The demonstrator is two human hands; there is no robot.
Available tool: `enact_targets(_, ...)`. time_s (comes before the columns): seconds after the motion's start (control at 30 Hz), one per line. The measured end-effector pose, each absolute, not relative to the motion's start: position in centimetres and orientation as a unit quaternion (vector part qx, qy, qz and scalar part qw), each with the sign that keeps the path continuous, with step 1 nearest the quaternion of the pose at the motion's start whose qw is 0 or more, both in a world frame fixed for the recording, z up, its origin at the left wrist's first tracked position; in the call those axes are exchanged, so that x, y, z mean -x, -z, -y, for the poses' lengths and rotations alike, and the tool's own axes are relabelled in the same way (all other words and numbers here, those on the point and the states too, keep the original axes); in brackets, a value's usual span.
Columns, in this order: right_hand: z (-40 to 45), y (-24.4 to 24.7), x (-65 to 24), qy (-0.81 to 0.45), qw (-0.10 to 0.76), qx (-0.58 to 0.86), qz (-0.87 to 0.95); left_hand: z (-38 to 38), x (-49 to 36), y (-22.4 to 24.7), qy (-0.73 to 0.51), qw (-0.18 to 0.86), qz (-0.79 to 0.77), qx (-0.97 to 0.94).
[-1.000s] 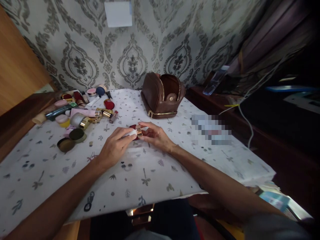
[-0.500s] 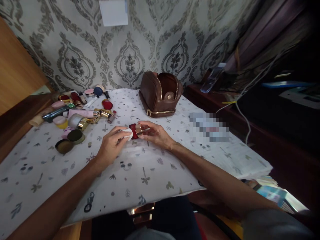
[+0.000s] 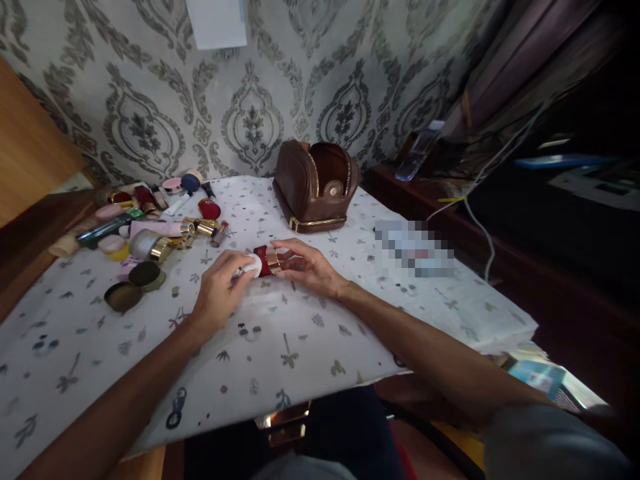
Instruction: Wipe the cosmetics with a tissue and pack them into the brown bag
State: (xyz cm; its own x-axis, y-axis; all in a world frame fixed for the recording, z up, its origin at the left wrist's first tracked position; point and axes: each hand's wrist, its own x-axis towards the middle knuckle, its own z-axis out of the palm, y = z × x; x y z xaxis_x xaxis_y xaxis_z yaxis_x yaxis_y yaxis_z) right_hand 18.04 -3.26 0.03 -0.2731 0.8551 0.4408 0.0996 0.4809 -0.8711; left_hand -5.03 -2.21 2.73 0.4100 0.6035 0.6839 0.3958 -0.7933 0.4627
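Observation:
My left hand (image 3: 220, 287) pinches a round white pad (image 3: 253, 265), which rests against the left end of a red jar (image 3: 261, 261) with a gold cap. My right hand (image 3: 313, 269) has its thumb and fingers round the gold cap (image 3: 273, 261) at the jar's right end. The jar lies on its side, low over the patterned white cloth (image 3: 260, 347). Behind it stands a brown cosmetic bag (image 3: 317, 190) with its zipped top open.
Many tubes, jars and compacts lie at the left, among them a pink tube (image 3: 160, 229), a dark round compact (image 3: 123, 297) and a red compact (image 3: 209, 209). A clear bottle (image 3: 419, 152) and white cables (image 3: 483, 230) are at the right.
The whole view has shifted slightly, with the scene moving a little left. Both hands keep their hold on the pad and the jar.

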Motion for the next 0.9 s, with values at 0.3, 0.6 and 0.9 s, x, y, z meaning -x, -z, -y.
enact_targets(0.3,3.71,-0.21,-17.31,-0.388,0.506,0.370,0.676,2.29,5.14,-3.27,-0.455,0.089,-0.303,-0.833)
enact_targets(0.6,3.59,-0.29,-17.04,-0.342,0.507,0.378,0.695,2.19,4.95,-3.48,-0.439,0.057,-0.276,-0.853)
enact_targets(0.9,3.37,0.14,-17.14,-0.355,0.502,0.405,0.676,2.42,4.68,-3.56,-0.421,0.013,-0.219,-0.880)
